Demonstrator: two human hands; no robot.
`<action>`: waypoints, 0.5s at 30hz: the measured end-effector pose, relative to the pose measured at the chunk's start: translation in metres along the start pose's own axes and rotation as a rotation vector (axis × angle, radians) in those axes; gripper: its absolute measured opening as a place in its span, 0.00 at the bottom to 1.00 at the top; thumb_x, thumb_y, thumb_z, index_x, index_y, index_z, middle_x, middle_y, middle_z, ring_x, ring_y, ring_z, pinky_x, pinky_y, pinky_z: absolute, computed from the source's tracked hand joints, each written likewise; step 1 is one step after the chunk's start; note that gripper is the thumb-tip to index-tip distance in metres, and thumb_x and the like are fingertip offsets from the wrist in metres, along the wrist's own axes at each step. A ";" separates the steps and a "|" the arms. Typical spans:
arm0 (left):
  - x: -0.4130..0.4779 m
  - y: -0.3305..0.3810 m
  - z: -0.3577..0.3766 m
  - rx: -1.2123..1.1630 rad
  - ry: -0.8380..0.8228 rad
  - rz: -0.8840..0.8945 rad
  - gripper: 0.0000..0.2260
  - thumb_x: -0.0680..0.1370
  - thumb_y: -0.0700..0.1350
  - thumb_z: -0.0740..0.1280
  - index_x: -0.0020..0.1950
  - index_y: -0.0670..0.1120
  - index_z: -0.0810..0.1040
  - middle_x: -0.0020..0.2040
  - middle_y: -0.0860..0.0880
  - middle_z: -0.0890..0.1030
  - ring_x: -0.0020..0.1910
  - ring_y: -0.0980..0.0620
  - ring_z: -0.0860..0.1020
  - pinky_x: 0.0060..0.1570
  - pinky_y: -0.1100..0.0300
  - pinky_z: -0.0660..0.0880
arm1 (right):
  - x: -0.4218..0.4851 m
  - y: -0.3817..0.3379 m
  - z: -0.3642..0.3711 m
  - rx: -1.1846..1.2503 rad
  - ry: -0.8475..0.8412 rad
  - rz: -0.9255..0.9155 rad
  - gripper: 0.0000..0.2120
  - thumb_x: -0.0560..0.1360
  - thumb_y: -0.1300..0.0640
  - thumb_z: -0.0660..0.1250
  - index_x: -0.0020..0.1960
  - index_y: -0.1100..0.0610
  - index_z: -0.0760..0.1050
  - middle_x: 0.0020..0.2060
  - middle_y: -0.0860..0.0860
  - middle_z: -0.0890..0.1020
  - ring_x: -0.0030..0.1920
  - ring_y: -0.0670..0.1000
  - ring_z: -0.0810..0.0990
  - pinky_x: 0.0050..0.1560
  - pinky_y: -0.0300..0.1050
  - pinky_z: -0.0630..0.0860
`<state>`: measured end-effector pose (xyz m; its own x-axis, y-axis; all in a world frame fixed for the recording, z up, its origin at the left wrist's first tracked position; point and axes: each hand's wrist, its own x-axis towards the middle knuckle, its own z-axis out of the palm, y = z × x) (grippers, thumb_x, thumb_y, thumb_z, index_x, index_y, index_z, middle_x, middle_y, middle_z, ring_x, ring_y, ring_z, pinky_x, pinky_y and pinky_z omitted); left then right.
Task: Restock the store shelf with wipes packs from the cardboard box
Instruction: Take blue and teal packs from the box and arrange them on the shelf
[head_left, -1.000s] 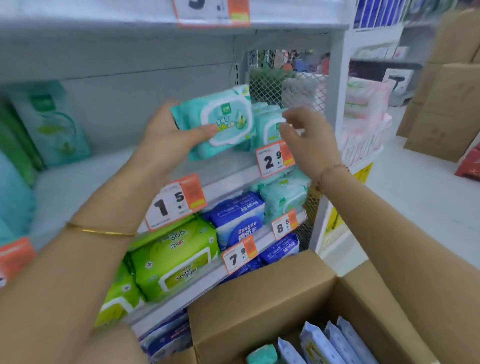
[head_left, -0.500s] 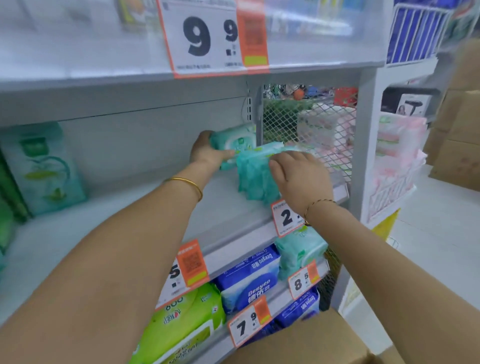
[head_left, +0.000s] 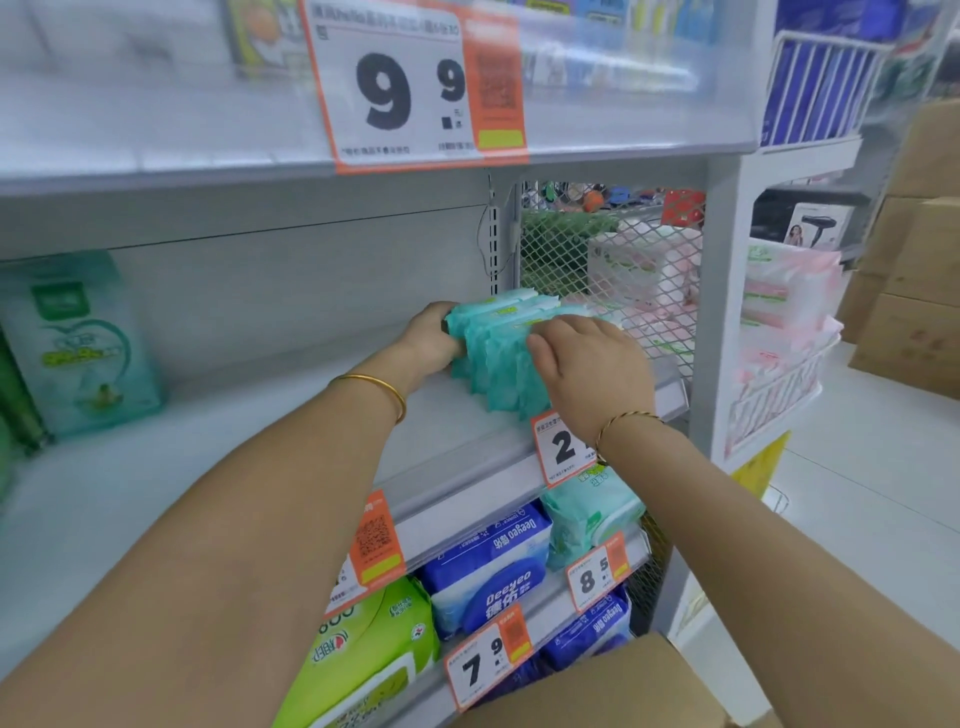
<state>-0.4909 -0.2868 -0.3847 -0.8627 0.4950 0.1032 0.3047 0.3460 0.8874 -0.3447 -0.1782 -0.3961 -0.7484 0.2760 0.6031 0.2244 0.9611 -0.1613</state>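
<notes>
the left hand (head_left: 431, 338) grips the end of the teal wipes packs (head_left: 498, 364); the right hand (head_left: 592, 374) lies flat on them. best to push them snug and straight.

Teal plastic wipes packs (head_left: 498, 358) stand in a row on the white metal shelf (head_left: 208, 493).
Left hand (head_left: 431, 338) at the row's left end, right hand (head_left: 592, 369) on top of it; wire mesh panel (head_left: 561, 270) behind the right hand, blue wipes packs (head_left: 488, 566) one shelf below both.
</notes>
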 end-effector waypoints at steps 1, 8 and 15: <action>-0.001 0.002 -0.001 0.024 0.048 -0.021 0.18 0.75 0.33 0.65 0.62 0.47 0.71 0.55 0.43 0.76 0.54 0.46 0.75 0.56 0.53 0.74 | 0.000 0.001 -0.002 0.010 -0.028 0.000 0.23 0.81 0.45 0.45 0.60 0.54 0.75 0.59 0.51 0.78 0.61 0.57 0.72 0.61 0.48 0.67; -0.153 0.029 0.035 -0.057 0.452 0.471 0.21 0.72 0.32 0.64 0.64 0.45 0.70 0.60 0.48 0.74 0.55 0.51 0.76 0.54 0.60 0.74 | -0.047 0.003 -0.033 0.139 0.294 -0.085 0.21 0.78 0.50 0.53 0.64 0.59 0.73 0.63 0.57 0.76 0.64 0.59 0.73 0.65 0.53 0.67; -0.313 -0.103 0.113 0.464 -0.593 0.311 0.23 0.74 0.40 0.65 0.69 0.48 0.68 0.66 0.49 0.69 0.63 0.51 0.71 0.63 0.57 0.69 | -0.281 0.032 0.012 0.260 -0.013 0.164 0.16 0.70 0.61 0.56 0.54 0.60 0.76 0.47 0.57 0.79 0.47 0.60 0.77 0.44 0.51 0.71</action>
<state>-0.2069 -0.3869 -0.5596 -0.3932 0.9177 -0.0565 0.7436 0.3536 0.5675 -0.1343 -0.2252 -0.5798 -0.7235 0.4264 0.5428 0.1770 0.8747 -0.4511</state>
